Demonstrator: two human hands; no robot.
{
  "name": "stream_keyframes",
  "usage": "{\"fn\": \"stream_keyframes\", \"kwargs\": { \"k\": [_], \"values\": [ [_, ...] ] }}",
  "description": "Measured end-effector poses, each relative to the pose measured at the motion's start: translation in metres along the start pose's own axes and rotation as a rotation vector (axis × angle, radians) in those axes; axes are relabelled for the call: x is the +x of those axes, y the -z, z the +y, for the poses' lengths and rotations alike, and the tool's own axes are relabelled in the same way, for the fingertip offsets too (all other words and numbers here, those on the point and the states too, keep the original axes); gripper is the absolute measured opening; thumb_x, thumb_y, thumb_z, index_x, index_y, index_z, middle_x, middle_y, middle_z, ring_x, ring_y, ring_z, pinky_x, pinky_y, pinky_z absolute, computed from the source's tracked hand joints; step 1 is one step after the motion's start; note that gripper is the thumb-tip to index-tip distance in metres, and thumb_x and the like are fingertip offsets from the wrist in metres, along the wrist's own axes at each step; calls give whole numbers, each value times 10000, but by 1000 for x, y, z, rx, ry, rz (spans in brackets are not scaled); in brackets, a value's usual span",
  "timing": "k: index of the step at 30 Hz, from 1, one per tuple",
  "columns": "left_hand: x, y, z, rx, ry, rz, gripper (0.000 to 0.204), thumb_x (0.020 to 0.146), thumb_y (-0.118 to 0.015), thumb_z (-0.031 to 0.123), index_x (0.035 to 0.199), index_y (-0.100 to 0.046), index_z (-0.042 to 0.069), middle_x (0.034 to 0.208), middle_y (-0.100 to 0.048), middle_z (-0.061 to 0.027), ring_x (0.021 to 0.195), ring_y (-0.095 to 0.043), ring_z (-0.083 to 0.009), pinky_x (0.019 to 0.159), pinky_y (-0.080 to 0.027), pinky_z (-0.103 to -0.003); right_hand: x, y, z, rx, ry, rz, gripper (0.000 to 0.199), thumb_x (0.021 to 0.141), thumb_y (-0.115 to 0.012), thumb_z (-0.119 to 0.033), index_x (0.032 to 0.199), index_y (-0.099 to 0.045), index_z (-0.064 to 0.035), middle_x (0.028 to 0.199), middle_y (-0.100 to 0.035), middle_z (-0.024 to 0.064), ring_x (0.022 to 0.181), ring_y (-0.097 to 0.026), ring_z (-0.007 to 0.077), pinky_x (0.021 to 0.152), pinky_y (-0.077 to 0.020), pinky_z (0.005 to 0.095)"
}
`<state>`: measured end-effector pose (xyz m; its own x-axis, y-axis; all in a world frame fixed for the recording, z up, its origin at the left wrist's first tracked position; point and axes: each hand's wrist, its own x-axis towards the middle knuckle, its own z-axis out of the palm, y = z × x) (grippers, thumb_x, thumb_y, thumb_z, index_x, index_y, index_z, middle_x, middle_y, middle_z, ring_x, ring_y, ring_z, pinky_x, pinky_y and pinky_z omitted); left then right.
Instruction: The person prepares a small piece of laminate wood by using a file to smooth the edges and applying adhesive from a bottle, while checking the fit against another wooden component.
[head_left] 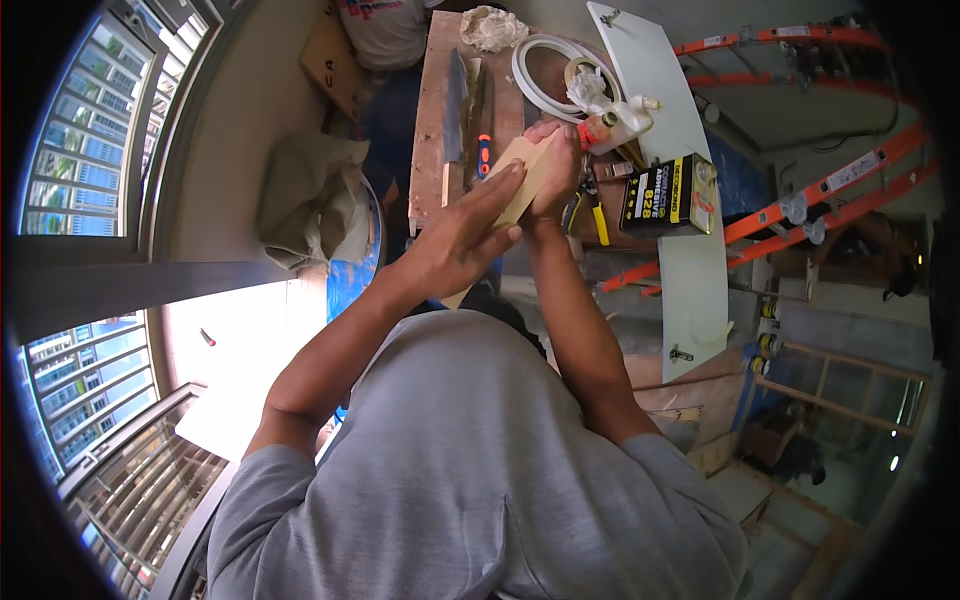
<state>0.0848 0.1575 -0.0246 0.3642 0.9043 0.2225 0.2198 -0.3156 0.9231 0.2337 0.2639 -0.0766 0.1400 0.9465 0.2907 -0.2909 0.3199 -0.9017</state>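
Observation:
A flat, pale wooden strip [527, 190] slants across in front of me, from the workbench toward my body. My right hand [557, 180] is closed round its far end, with fingertips over the end. Across the middle of the strip lies my left hand [465, 225], its fingers stretched out straight and its thumb apart, touching the wood. The strip's near end [456, 299] shows below my left wrist. Just beyond the hands, a tool with an orange and blue handle [485, 156] rests on the bench. Yellow-handled pliers [599, 222] lie right of my right hand.
The wooden workbench [432, 130] carries a handsaw [456, 105], white edging rolls [530, 80], a bottle [630, 122] and a black and yellow can [662, 197]. A white panel [692, 300] stands at right, beside orange ladders [790, 210]. Another person [385, 30] is beyond the bench.

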Motion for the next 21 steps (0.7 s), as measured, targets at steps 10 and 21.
{"fn": "stream_keyframes", "kwargs": {
  "k": [10, 21],
  "values": [
    [-7, -6, 21, 180, -181, 100, 772, 897, -735, 29, 1582, -378, 21, 1590, -431, -242, 1451, -452, -412, 1158, -428, -435, 3, -13, -36, 82, 170, -73, 295, 1043, -449, -319, 959, -532, -49, 966, -524, 87, 965, -536, 211, 993, -443, 422],
    [21, -11, 30, 483, -195, 257, 673, 781, -749, 19, 1425, -556, 16, 1376, -568, -177, 1037, -579, -367, 875, -505, -455, 17, -15, -48, -28, 411, -56, 302, 1023, -496, -353, 976, -520, -56, 1003, -531, 93, 983, -522, 216, 998, -423, 417]
  ]
}}
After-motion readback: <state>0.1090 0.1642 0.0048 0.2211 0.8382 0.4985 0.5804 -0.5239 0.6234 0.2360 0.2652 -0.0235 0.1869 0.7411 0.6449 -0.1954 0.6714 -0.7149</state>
